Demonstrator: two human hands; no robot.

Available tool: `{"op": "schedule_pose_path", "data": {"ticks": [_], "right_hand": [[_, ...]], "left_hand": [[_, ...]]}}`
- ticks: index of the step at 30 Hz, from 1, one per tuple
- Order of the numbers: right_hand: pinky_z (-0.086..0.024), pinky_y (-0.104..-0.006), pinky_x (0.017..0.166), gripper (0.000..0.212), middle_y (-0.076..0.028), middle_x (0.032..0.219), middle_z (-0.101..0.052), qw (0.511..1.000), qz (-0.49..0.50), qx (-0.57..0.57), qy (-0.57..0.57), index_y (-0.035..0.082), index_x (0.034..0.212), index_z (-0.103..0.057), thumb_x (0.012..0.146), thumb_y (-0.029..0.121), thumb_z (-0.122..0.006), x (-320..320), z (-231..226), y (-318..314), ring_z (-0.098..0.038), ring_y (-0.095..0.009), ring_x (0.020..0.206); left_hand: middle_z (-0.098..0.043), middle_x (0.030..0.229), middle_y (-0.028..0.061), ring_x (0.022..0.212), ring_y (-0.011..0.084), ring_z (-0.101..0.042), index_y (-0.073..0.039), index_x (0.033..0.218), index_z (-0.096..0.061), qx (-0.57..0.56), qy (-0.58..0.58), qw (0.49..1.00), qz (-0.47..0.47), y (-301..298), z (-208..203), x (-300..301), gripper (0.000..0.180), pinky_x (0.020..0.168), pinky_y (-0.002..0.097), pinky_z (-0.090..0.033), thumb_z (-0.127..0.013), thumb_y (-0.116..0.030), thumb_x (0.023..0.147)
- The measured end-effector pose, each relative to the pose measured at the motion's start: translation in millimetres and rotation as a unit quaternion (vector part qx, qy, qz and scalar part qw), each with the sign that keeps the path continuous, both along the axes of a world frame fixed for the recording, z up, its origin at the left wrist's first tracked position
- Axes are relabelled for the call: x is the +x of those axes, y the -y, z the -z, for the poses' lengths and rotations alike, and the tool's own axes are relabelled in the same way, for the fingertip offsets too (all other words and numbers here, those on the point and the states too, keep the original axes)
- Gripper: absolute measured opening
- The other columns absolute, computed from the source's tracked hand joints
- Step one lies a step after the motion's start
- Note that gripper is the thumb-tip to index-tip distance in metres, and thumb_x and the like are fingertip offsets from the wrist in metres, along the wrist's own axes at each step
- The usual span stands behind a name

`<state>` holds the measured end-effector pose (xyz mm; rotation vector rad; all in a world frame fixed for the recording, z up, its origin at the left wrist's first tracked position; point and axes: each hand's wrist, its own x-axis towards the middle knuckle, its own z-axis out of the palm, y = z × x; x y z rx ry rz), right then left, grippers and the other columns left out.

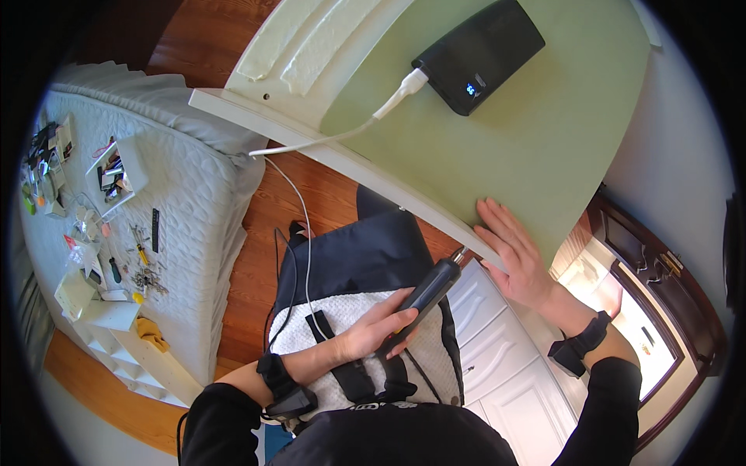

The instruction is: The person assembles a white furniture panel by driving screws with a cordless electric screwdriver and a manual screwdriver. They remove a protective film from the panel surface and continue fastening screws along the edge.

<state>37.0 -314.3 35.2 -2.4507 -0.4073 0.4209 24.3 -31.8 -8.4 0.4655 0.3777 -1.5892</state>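
Observation:
My left hand (371,330) is wrapped round a black electric screwdriver (426,295), slanting up to the right. Its metal tip meets or nearly meets the white front edge (435,221) of a green-topped board; whether it sits in a screw I cannot tell. Along that edge, left of the tip, a small metal fitting (402,208) shows. My right hand (519,260) rests on the green surface (435,155) beside the tip, fingers stretched out and thumb at the edge. Farther back on the green lies a black power bank (482,58) with a white cable (396,97) plugged in.
The white cable hangs over the board's edge towards my lap. On the left, a bed (186,194) carries a white box (116,179) of small items, tools and loose hardware. White cabinet doors (505,357) stand below the board. A dark wooden door (645,248) is at right.

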Motion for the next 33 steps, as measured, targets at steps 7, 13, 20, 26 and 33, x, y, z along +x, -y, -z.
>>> {"op": "schedule_pose_path", "data": {"ticks": [7, 13, 20, 26, 33], "right_hand": [[-0.037, -0.0483, 0.109, 0.056, -0.023, 0.142, -0.045, 1.0, -0.003, -0.014, -0.003, -0.002, 0.128, -0.049, 0.074, -0.002, -0.065, 1.2, -3.3, -0.8, -0.042, -0.039, 0.132], [-0.037, -0.0489, 0.109, 0.053, -0.024, 0.142, -0.044, 1.0, -0.001, -0.014, -0.007, -0.002, 0.128, -0.049, 0.077, -0.001, -0.065, 0.3, -2.5, -4.5, -0.043, -0.04, 0.132], [-0.036, -0.049, 0.109, 0.052, -0.025, 0.143, -0.043, 1.0, -0.001, -0.016, -0.008, -0.002, 0.128, -0.048, 0.079, 0.001, -0.065, -6.7, -6.9, 0.0, -0.042, -0.041, 0.132], [-0.035, -0.0492, 0.11, 0.053, -0.025, 0.144, -0.041, 1.0, -0.003, -0.014, -0.016, -0.002, 0.128, -0.048, 0.079, 0.001, -0.066, -8.3, -9.6, 1.2, -0.04, -0.041, 0.134], [-0.033, -0.0494, 0.111, 0.053, -0.026, 0.144, -0.04, 0.999, -0.008, -0.017, -0.027, -0.003, 0.128, -0.047, 0.079, 0.001, -0.066, -8.9, -7.4, -1.6, -0.039, -0.041, 0.134]], "left_hand": [[-0.05, 0.072, 0.0042, 0.048, 0.011, -0.047, -0.002, 0.138, -0.034, 0.013, 0.008, 1.0, 0.02, 2.6, 2.0, -3.4, 0.054, 0.044, 0.0246, -0.038, -0.048, -0.038, 0.1], [-0.048, 0.063, 0.0014, 0.045, 0.0101, -0.046, 0.0, 0.137, -0.035, 0.027, 0.056, 0.998, 0.026, 4.6, 2.2, -4.7, 0.058, 0.044, 0.0247, -0.037, -0.048, -0.043, 0.1], [-0.05, 0.063, 0.0017, 0.048, 0.0098, -0.048, 0.001, 0.137, -0.036, 0.024, 0.124, 0.99, 0.056, 6.3, 6.7, -5.7, 0.06, 0.047, 0.0252, -0.039, -0.049, -0.044, 0.099], [-0.051, 0.065, 0.0023, 0.055, 0.0103, -0.051, 0.0, 0.136, -0.04, 0.049, 0.207, 0.974, 0.08, 7.0, 5.4, -5.1, 0.058, 0.054, 0.0266, -0.043, -0.05, -0.043, 0.099], [-0.061, 0.067, 0.0139, 0.062, 0.0228, -0.062, 0.001, 0.135, -0.041, 0.091, 0.329, 0.935, 0.094, 6.4, 3.2, -8.2, 0.057, 0.061, 0.0354, -0.049, -0.052, -0.041, 0.098]]}}
